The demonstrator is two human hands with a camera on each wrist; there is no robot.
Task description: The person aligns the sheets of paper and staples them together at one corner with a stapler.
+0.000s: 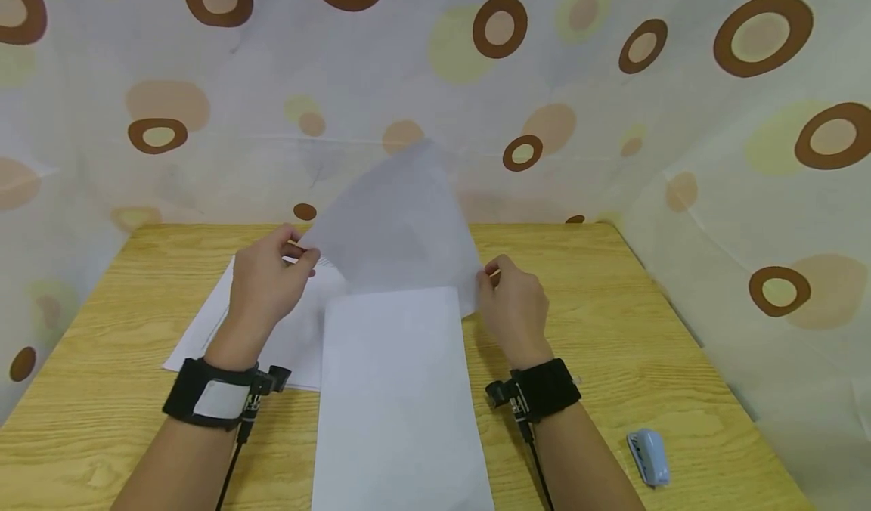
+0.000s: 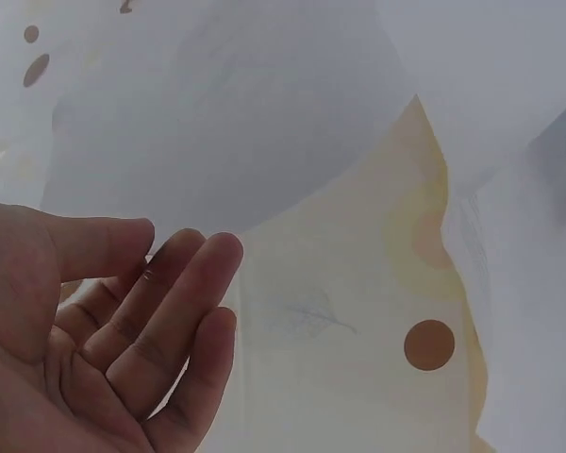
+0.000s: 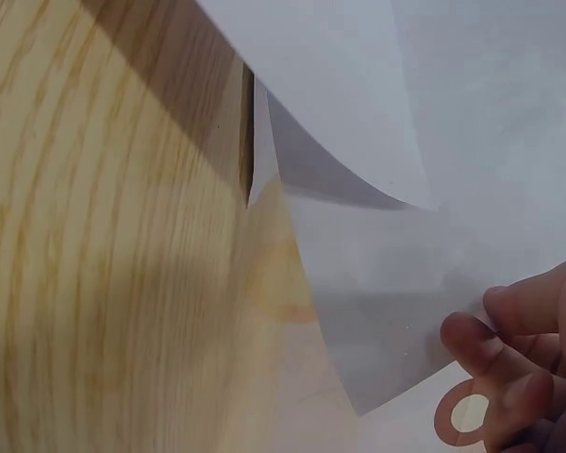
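Note:
A thin, translucent white sheet of paper [image 1: 401, 224] is held up behind a second white sheet [image 1: 398, 397]. My left hand [image 1: 267, 273] pinches the thin sheet's left corner between thumb and fingers; the left wrist view shows this hand [image 2: 132, 330] with the thumb close to the fingertips. On the other side my right hand [image 1: 513, 303] pinches the right edge, and the right wrist view shows its thumb and finger [image 3: 472, 344] meeting on the paper. The second sheet extends toward me, its far edge overlapping the raised sheet's lower part.
More white papers [image 1: 292, 352] lie on the wooden table [image 1: 585, 329], left of the middle and partly under my left arm. A small light-blue stapler [image 1: 649, 457] sits at the front right. Patterned cloth [image 1: 381, 65] hangs behind and along the sides.

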